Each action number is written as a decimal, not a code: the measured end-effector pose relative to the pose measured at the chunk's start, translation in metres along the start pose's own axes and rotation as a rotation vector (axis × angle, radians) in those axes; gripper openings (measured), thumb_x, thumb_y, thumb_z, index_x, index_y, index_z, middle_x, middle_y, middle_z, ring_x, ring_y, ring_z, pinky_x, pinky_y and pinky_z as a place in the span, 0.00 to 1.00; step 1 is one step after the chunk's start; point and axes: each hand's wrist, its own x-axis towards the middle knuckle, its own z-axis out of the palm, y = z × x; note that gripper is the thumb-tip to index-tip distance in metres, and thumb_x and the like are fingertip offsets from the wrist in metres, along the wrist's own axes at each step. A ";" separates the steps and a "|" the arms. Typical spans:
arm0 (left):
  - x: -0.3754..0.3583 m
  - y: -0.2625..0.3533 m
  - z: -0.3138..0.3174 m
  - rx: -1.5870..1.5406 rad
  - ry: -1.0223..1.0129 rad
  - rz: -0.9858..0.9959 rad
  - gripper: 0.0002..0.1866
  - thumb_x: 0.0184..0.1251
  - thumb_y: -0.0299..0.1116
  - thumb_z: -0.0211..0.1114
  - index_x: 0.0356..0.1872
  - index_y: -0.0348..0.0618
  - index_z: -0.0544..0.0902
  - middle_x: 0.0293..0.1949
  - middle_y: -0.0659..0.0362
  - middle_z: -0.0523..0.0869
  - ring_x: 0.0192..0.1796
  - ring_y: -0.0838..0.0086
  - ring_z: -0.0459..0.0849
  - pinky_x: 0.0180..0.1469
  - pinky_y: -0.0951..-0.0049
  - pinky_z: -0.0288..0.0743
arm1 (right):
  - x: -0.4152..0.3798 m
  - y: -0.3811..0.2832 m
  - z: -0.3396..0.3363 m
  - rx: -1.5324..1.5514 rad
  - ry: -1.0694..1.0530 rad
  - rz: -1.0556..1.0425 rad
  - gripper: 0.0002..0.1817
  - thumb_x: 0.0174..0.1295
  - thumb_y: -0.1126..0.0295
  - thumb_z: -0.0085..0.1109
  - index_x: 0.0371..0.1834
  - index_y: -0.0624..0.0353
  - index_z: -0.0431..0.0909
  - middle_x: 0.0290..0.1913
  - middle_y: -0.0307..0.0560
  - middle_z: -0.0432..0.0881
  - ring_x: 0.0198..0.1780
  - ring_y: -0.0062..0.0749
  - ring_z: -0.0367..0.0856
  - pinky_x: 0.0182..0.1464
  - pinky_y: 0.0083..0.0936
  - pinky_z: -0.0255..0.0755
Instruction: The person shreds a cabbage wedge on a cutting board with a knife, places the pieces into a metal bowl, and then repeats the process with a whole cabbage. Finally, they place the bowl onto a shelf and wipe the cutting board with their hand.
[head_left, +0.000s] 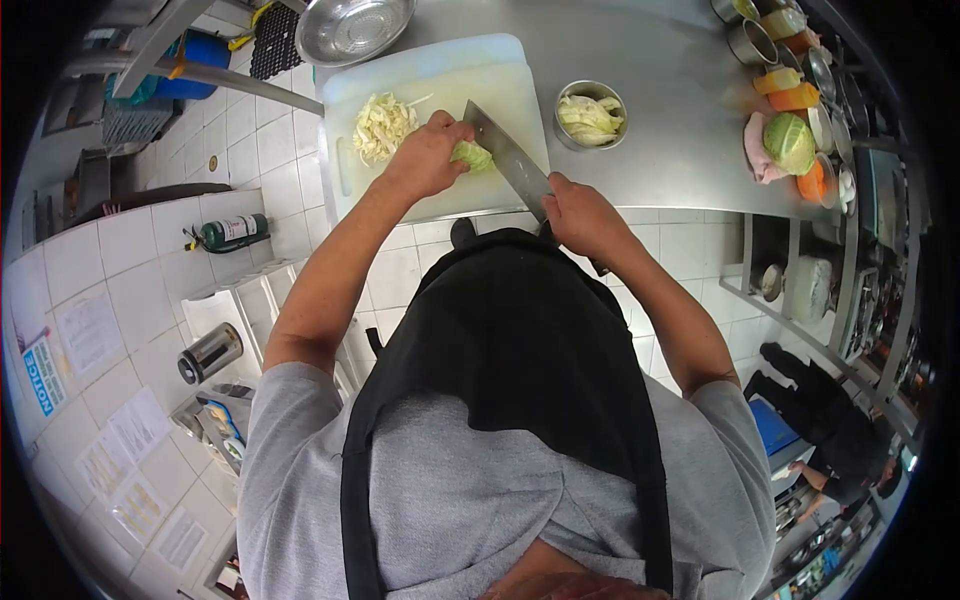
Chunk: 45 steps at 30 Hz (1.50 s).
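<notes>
The steel counter [650,90] carries everything, and on it the white cutting board [500,60] lies under both hands, reaching well beyond the grip on its far side. Past the board's far edge sits 1 large steel bowl [352,28], well apart from the work. Just beside the knife's far side stands a small steel container [591,115] holding cut cabbage. Farther off to the right of the knife hand, a half cabbage head [789,142] rests among a row of tubs. On the board, to the outer side of the left hand, lies a pile of shredded cabbage [380,126]. The knife [505,155] is a broad cleaver, its long axis running diagonally from the right hand [580,215] up and away toward the left hand [425,155]; the right hand is closed around the handle, which it hides. The left hand is curled down over a cabbage piece [472,156], pressing it to the board with fingers bent. That piece sits directly against the flat of the blade, between the left fingertips and the steel, so the left hand is the nearer one to it and the blade's edge meets it from the right
</notes>
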 end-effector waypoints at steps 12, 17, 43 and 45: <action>-0.003 0.010 -0.004 0.116 -0.065 0.007 0.29 0.64 0.33 0.82 0.67 0.50 0.83 0.65 0.48 0.81 0.60 0.46 0.90 0.65 0.50 0.87 | 0.049 0.008 0.033 0.082 0.164 -0.053 0.15 0.83 0.63 0.55 0.53 0.68 0.78 0.41 0.74 0.90 0.48 0.73 0.90 0.55 0.65 0.81; -0.003 0.037 -0.024 0.278 -0.133 -0.032 0.35 0.63 0.53 0.84 0.69 0.51 0.85 0.63 0.49 0.84 0.59 0.50 0.92 0.63 0.50 0.87 | 0.013 0.029 0.001 0.041 0.355 0.028 0.14 0.81 0.63 0.57 0.53 0.66 0.78 0.41 0.74 0.90 0.47 0.72 0.91 0.53 0.65 0.82; 0.071 0.026 0.089 0.926 -0.048 -0.072 0.17 0.69 0.46 0.70 0.48 0.49 0.98 0.53 0.49 0.94 0.65 0.50 0.85 0.72 0.40 0.66 | 0.026 0.080 0.053 -0.156 0.343 -0.076 0.22 0.82 0.62 0.53 0.64 0.73 0.78 0.44 0.74 0.91 0.48 0.72 0.90 0.51 0.64 0.82; 0.050 0.041 0.055 0.870 0.049 0.057 0.13 0.67 0.42 0.70 0.41 0.50 0.99 0.45 0.54 0.95 0.57 0.55 0.84 0.66 0.43 0.66 | 0.020 0.054 0.038 -0.122 0.282 0.053 0.20 0.84 0.62 0.53 0.63 0.71 0.76 0.46 0.77 0.90 0.50 0.77 0.90 0.52 0.67 0.81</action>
